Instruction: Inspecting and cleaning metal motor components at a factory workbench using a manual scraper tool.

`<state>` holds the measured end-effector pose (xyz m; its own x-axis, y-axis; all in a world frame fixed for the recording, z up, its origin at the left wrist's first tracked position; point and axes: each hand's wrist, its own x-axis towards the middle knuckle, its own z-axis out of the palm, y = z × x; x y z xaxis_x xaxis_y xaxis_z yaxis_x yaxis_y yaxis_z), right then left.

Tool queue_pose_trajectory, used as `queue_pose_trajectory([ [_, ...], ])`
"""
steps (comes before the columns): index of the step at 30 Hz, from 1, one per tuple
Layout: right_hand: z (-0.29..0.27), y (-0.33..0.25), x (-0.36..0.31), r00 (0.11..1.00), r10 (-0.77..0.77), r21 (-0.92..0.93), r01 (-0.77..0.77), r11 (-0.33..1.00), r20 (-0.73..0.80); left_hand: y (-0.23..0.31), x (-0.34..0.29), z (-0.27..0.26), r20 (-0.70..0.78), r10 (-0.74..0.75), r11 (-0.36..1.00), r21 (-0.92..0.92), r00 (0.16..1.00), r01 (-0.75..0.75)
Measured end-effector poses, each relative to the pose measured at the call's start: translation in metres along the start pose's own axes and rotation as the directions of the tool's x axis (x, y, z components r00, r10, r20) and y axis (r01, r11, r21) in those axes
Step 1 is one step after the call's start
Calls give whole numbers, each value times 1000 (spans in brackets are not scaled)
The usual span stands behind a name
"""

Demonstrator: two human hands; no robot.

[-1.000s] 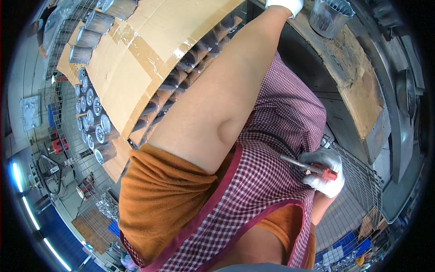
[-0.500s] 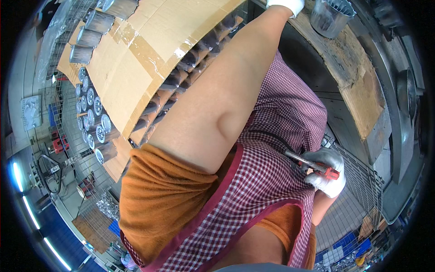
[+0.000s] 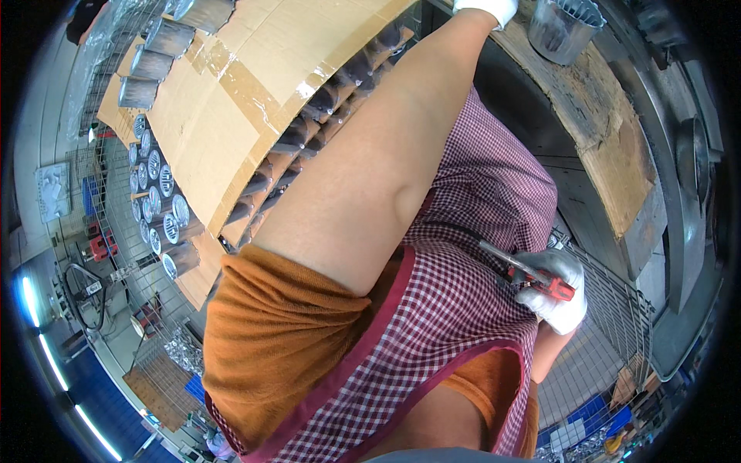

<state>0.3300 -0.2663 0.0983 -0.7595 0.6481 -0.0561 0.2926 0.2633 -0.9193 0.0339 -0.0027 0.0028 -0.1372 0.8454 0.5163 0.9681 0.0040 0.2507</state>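
Observation:
My left arm reaches far up across the view. My left hand (image 3: 488, 11), in a white glove, is cut off by the top edge near a wooden board, so its fingers are out of sight. In front of the checked apron (image 3: 455, 309), my gloved right hand (image 3: 557, 289) is closed around a hand tool (image 3: 552, 286) with a red handle and a slim grey metal shaft. Its shaft points up and left; the exact kind is unclear. A grey metal cup-like part (image 3: 566, 31) with a ribbed rim stands on the wooden board (image 3: 567, 100), right of my left hand.
At left, a cardboard sheet (image 3: 208, 100) covers rows of dark cylindrical parts (image 3: 289, 139). Several slotted grey parts (image 3: 154, 166) stand beyond it, and more cylinders (image 3: 170, 37) sit on its far edge. A wire mesh cart (image 3: 594, 363) is at lower right.
The tool in my right hand has tilted and shifted slightly left, its shaft tip now farther left. My left arm has turned a little; my left hand stays at the top edge.

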Motion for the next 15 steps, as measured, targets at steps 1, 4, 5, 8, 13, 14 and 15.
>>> queue_pose_trajectory([
  [1,1,1,-2,1000,10,19,-10,1000,-10,3,2,-2,-3,6,1000,2,1000,-6],
  [4,2,1,-4,1000,25,51,-24,998,-19,8,6,-5,23,7,1000,-4,1000,-7],
  [5,3,1,-2,999,31,64,-30,997,-13,8,7,-3,6,14,1000,-14,1000,-14],
  [8,3,1,4,1000,-28,44,28,999,0,5,5,-3,-8,11,1000,-18,1000,-12],
  [13,5,2,4,998,-50,44,49,998,25,2,0,-5,-2,8,1000,16,1000,-8],
  [14,6,2,3,998,-57,44,56,997,27,3,0,-6,6,8,1000,15,1000,-9],
  [15,6,3,3,998,-58,46,57,997,29,2,-1,-7,14,8,1000,16,1000,-8],
])
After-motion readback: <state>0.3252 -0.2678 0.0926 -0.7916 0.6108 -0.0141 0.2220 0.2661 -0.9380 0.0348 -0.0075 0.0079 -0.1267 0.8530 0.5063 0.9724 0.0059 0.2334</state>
